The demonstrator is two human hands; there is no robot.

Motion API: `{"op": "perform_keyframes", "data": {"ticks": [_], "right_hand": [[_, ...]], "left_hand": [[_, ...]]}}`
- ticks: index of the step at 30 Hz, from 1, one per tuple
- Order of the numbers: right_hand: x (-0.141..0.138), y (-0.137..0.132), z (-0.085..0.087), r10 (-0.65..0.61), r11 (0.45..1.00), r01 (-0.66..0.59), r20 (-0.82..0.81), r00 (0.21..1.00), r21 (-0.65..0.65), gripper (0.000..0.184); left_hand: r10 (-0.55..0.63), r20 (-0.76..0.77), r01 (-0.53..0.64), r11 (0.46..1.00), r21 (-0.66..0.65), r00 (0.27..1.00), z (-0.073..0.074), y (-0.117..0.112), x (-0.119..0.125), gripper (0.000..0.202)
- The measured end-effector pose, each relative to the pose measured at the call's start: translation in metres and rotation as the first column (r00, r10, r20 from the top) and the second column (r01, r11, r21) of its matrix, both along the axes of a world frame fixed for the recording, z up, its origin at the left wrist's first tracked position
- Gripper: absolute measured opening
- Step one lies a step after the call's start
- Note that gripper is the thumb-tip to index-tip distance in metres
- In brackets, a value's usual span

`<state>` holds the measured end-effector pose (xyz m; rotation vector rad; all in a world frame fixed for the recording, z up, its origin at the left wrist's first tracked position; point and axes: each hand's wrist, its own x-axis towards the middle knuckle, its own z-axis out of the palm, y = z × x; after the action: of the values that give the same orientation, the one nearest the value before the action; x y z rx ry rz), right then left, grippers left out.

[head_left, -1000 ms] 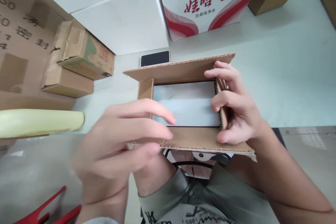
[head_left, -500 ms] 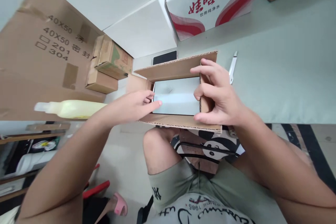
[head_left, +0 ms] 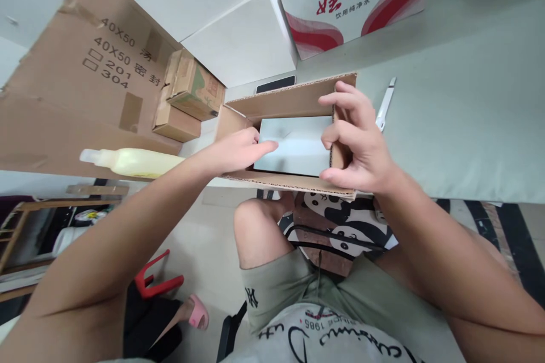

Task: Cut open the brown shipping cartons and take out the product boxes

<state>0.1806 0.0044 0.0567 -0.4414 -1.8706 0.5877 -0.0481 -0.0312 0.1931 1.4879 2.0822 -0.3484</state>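
Note:
A small open cardboard box [head_left: 281, 103] sits at the near edge of the pale green table [head_left: 460, 125]. Through its open frame a pale surface shows. My right hand [head_left: 360, 142] grips the box's right end flap, fingers curled over the top and thumb beneath the near edge. My left hand [head_left: 240, 150] reaches in from the left, fingers stretched flat over the box's left side, fingertips on the pale surface inside.
A white utility knife [head_left: 384, 105] lies on the table right of the box. A dark phone [head_left: 275, 84] lies behind it. A red-and-white printed carton [head_left: 353, 0], white boxes and brown cartons [head_left: 85, 91] stand at the back and left. A yellow bottle [head_left: 136, 162] lies left.
My left hand has moved from close to the camera out to the box's left side and into its opening. The view has swung down and left. My right hand keeps its grip.

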Motion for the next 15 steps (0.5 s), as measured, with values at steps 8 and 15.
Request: {"op": "perform_keyframes", "data": {"ticks": [8, 15], "right_hand": [[0.001, 0.004, -0.006, 0.012, 0.998, -0.003, -0.146, 0.989, 0.061, 0.05], [-0.006, 0.003, -0.007, -0.07, 0.987, 0.094, -0.18, 0.981, 0.131, 0.05]], "left_hand": [[0.208, 0.39, -0.302, 0.933, 0.196, 0.897, -0.009, -0.017, -0.008, 0.037], [-0.024, 0.616, -0.273, 0.882, 0.384, 0.787, -0.001, -0.031, -0.019, 0.038]]}}
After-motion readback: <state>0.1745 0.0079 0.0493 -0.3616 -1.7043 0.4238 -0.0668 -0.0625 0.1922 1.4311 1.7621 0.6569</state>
